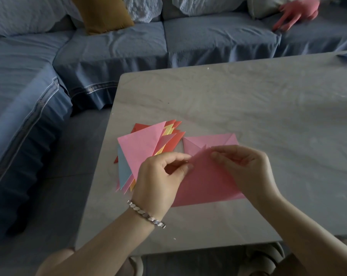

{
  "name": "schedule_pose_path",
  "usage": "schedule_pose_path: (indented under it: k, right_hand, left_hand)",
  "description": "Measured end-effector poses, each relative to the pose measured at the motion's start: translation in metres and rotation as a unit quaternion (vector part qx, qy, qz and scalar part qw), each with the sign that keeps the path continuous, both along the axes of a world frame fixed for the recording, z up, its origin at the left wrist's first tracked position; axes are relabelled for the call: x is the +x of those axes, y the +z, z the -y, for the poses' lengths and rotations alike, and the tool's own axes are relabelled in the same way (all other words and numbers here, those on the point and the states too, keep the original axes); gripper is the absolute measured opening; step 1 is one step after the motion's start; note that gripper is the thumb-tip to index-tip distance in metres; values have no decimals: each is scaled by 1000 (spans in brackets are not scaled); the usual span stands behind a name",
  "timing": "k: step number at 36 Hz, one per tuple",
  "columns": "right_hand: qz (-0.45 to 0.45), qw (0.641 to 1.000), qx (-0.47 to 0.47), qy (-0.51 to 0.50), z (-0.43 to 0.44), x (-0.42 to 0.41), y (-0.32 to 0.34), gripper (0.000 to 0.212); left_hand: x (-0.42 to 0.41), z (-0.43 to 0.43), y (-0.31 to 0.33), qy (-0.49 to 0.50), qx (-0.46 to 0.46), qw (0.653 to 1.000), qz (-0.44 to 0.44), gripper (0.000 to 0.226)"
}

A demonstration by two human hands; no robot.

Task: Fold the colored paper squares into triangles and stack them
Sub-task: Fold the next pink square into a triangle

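Left hand (160, 172) and right hand (246, 168) each pinch the pink paper (206, 182) at its top corner, probably matching tips for a clean crease. The triangle stack (144, 148) lies fanned just beside it at the table's (248, 96) left edge, within reach.

**Desk:** The wide-angle, head-worn camera: where does it look from?

**Photographer:** From above the near edge of the table (248, 108), facing forward and down across its top.

**Desk:** How near?

**Photographer:** Close. The left hand (160, 172) and right hand (246, 168) hold the pink paper (208, 180) over the table's near left part. The sofa (113, 48) lies beyond its far edge. It is the single view.
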State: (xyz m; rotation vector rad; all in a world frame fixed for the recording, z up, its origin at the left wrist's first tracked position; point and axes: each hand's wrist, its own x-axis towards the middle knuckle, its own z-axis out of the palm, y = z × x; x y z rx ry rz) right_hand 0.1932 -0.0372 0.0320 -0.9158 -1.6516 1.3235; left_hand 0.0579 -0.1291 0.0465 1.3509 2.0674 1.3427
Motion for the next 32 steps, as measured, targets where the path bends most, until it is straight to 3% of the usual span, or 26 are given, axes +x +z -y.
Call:
schedule_pose_path:
  k: [9, 14, 32]
  right_hand:
    - [0, 1000, 3, 8, 2, 0, 3, 35]
    - [-6, 1000, -4, 11, 3, 0, 6, 26]
    - [2, 999, 3, 39, 8, -1, 8, 30]
  left_hand:
    - [2, 2, 2, 4, 8, 1000, 7, 21]
    - [3, 2, 4, 2, 13, 999, 36, 26]
    - [7, -2, 3, 2, 79, 995, -55, 18]
